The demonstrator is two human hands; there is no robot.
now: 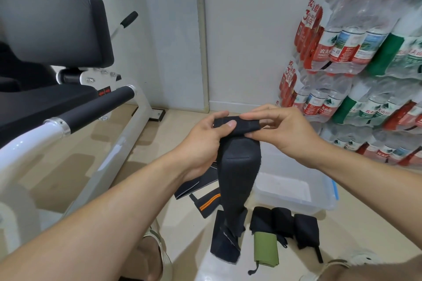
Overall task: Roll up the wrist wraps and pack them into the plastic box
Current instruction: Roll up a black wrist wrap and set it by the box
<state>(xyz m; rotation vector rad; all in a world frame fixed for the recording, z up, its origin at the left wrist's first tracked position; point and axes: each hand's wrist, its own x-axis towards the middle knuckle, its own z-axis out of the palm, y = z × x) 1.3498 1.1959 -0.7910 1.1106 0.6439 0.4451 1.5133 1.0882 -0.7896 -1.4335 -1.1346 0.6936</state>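
Black wrist wrap [237,175] hangs pinched between left hand [205,139] and right hand [283,130].

open-topped plastic box [294,187] reachable from above, seemingly empty, rolled wraps [283,223] lining its near side

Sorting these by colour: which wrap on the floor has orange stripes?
The flat wrap left of the plastic box, beside the hanging one; the others show none.

I see both hands, left hand [205,141] and right hand [280,130], pinching a black wrist wrap [237,166] above the plastic box [319,198] on the floor.
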